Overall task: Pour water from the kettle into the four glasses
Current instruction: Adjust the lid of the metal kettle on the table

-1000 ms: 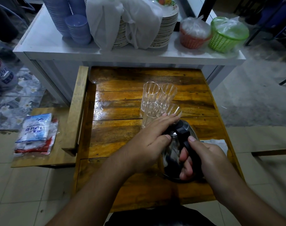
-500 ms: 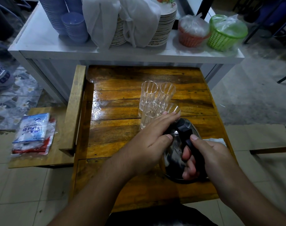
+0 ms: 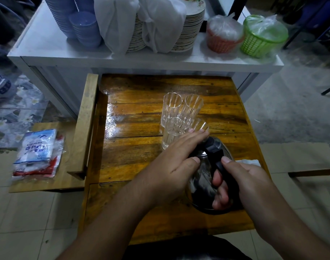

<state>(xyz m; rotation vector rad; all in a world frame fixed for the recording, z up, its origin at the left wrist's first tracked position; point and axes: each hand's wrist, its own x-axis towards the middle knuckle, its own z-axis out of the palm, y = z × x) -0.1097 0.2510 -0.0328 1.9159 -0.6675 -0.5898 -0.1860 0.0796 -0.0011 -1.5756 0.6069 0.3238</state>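
A steel kettle (image 3: 203, 177) with a black lid and handle stands on the wooden table (image 3: 141, 162), near its right front. My right hand (image 3: 243, 182) is wrapped around the black handle. My left hand (image 3: 177, 162) lies flat on the kettle's lid and left side, fingers stretched toward the spout. Several clear ribbed glasses (image 3: 171, 109) stand bunched together just beyond the kettle; the nearest right one (image 3: 199, 124) is partly hidden by my fingertips. They look empty.
A white counter (image 3: 47, 53) behind the table carries blue bowl stacks (image 3: 85, 29), covered plate stacks (image 3: 186, 29), an orange basket (image 3: 223, 37) and a green basket (image 3: 261, 36). A wooden bench (image 3: 70, 160) with plastic packets (image 3: 36, 152) sits left. A white cloth (image 3: 250, 162) lies by the kettle.
Both hands stay on the kettle; my left fingers have stretched slightly further forward over the lid. The glasses have not moved.
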